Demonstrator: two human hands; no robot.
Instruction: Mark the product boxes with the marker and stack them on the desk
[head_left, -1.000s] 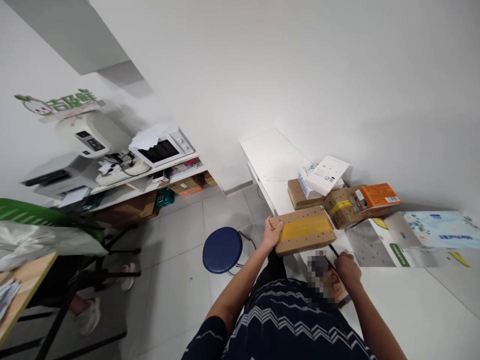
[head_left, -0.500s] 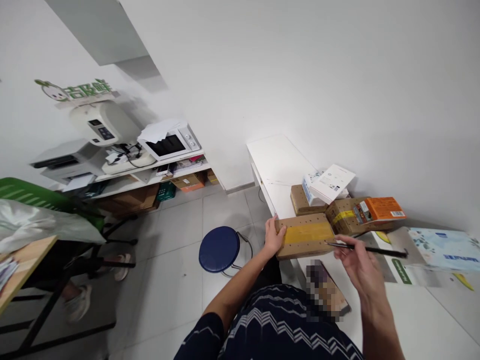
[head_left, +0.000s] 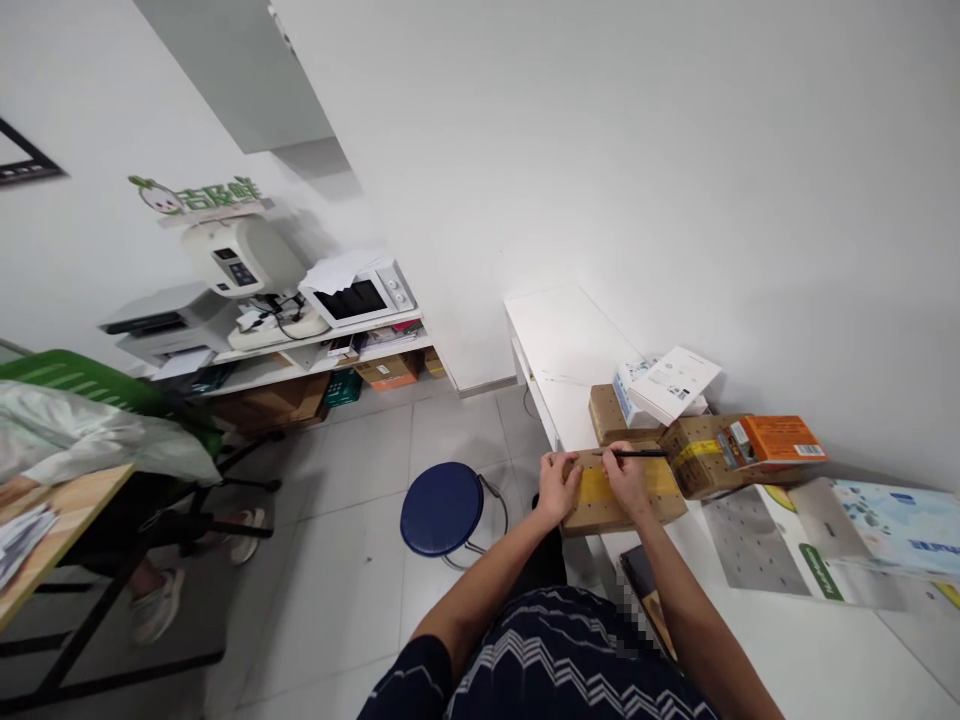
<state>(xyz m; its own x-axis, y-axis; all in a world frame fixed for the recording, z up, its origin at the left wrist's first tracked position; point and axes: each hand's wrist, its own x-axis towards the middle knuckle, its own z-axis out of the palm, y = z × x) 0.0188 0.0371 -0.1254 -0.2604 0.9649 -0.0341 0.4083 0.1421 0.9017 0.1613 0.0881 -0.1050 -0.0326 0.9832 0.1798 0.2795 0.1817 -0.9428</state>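
Box [head_left: 660, 495], flat brown cardboard w/ a yellow tape strip, lies at the near edge of the white table [head_left: 559, 335], just right of centre in the frame. My left hand [head_left: 559, 487] sits on its left end, fingers curled over the edge, gripping it. My right hand [head_left: 628, 478] rests on top of the box, fingers pinched narrow round a thin black pen [head_left: 637, 454]; pen lies roughly level, pointing toward the right of the frame, its left tip over the box's far edge. Behind the box, further up the frame: a 2nd brown box [head_left: 609, 415] w/ a white carton [head_left: 667, 385] stacked on it, & to the right a perforated brown box [head_left: 701, 457] touching an orange pack [head_left: 780, 437]. Lower right: printed cardboard sheet [head_left: 757, 535] lying flat, light blue packet [head_left: 892, 515] beyond it. Dark item near my body at bottom centre is blurred, can't tell what. On the floor left of the table, a blue stool [head_left: 441, 507]. Left-centre: shelf [head_left: 315, 345] w/ microwave [head_left: 360, 295] & printer [head_left: 169, 325]. Far left: green chair [head_left: 82, 385], wooden desk corner [head_left: 52, 540], someone's shoes [head_left: 157, 605] under it.
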